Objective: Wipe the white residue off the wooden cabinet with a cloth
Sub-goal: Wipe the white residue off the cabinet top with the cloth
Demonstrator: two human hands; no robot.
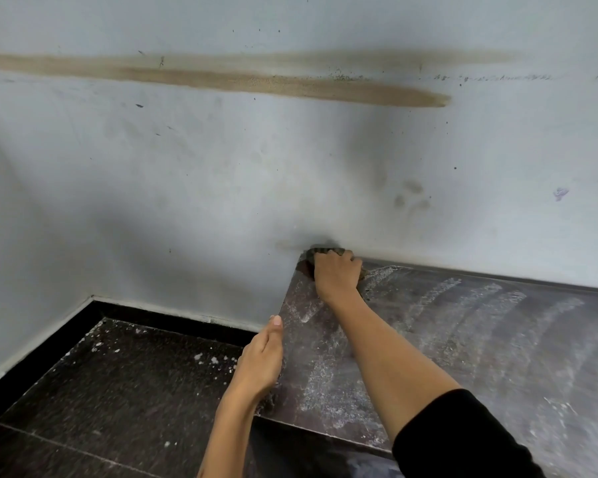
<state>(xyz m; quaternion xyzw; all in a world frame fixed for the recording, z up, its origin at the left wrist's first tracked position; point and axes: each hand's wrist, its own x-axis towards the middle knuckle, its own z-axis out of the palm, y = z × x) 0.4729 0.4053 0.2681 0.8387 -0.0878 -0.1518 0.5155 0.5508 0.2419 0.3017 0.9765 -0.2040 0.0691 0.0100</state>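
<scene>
head view: right hand (335,272) outstretched, fingers clenched on cloth (325,252); left hand (261,360) flat, fingers extended, gripping nothing.

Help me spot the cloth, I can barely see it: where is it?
In the head view the cloth is bunched under the right hand, at the cabinet top's far left corner, against the wall.

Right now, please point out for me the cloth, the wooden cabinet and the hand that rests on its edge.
cloth (325,251): head view, dark strip showing above the knuckles.
wooden cabinet (480,339): head view, dusty top surface.
left hand (261,360): head view, back of the hand at the cabinet's left edge.
</scene>
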